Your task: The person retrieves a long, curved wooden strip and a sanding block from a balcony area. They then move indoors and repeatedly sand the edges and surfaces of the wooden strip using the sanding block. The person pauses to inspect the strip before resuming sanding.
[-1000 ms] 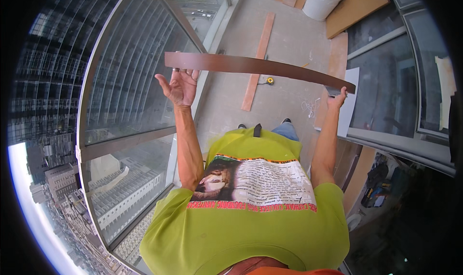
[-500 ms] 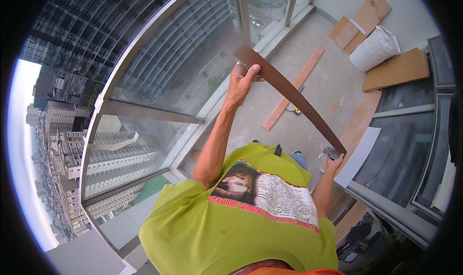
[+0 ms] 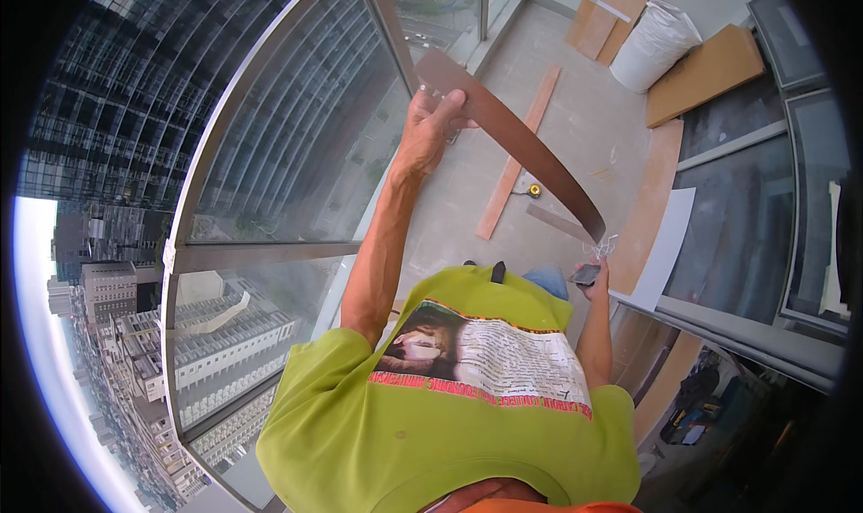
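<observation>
- Brown strip (image 3: 517, 135): long, thin, flat, dark brown; held in the air, slanting from upper left down to lower right, above the balcony floor.

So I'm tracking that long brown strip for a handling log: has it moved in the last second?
Yes. The brown strip has swung from lying level across the view to slanting, its left-hand end now up against the window frame's upright post.

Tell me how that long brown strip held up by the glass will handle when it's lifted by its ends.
The brown strip looks thin and long, so probably light and somewhat bendy. It appears curved between the left hand and right hand, though the fisheye lens may add to that. Its smooth face could slip in a loose grip.
</observation>
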A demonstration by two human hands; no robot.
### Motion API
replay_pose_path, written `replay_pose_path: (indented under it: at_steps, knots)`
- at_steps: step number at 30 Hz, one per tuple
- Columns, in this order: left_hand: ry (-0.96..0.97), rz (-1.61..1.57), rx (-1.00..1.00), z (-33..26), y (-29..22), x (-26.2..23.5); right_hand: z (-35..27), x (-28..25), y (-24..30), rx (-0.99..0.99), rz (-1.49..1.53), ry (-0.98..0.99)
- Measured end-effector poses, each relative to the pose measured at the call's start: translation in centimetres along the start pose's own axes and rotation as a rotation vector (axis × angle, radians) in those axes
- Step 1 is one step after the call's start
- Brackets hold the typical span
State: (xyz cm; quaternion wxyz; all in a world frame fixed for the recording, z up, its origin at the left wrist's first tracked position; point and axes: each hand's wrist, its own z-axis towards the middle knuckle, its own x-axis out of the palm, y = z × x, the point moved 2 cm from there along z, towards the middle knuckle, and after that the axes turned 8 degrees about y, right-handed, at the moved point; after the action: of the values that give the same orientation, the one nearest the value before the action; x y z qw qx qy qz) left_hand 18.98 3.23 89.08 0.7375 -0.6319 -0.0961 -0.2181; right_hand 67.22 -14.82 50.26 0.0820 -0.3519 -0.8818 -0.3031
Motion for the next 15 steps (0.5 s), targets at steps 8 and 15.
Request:
replay_pose_path:
  at_steps: [8,15]
  knots:
    - [0.416,0.333,-0.074,9.2,-0.5,4.4,-4.6,5.0,4.7,-0.529,-0.5,0.027]
    - [0.727,0.652,-0.162,17.3,0.3,8.9,-16.3,24.9,17.9,-0.96,-0.843,0.311]
